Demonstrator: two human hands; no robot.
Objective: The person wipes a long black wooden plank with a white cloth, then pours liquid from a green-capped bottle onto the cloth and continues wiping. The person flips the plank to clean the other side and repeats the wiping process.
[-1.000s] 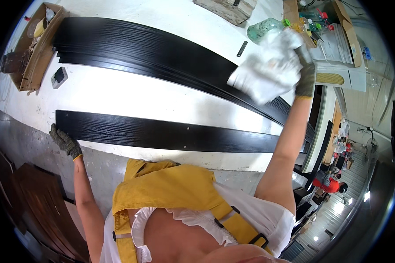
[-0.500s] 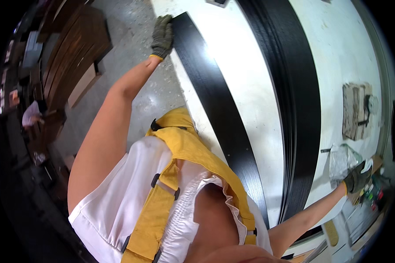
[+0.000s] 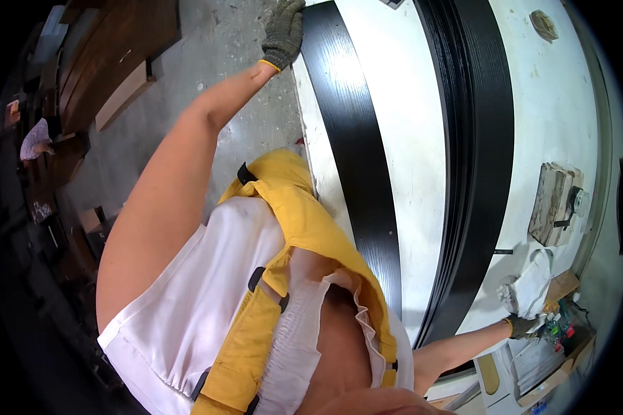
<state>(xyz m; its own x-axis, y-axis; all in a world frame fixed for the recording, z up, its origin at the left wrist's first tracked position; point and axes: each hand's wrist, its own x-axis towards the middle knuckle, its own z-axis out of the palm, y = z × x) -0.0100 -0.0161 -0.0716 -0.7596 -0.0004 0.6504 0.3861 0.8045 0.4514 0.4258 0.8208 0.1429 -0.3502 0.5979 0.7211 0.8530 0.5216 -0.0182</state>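
My left hand [image 3: 282,31], in a grey knit glove, grips the edge of the white table [image 3: 408,138] beside the end of a single long black board [image 3: 356,159] lying flat. My right hand [image 3: 521,325], also gloved, reaches across the table and holds a crumpled white cloth [image 3: 533,283] just past a stack of long black boards [image 3: 477,138]. The cloth rests on the table surface by the stack's far side. My yellow apron and white shirt fill the lower middle of the view.
A worn wooden block [image 3: 550,204] and a small scrap [image 3: 543,24] lie on the table's far side. Shelves with bottles [image 3: 561,328] stand by my right hand. Grey concrete floor [image 3: 208,41] and dark brown panels [image 3: 104,55] lie on the near side.
My head has turned, so the table now runs up and down the picture. The cloth has come down from above the black stack to the table beyond it. My left hand stays at the table edge.
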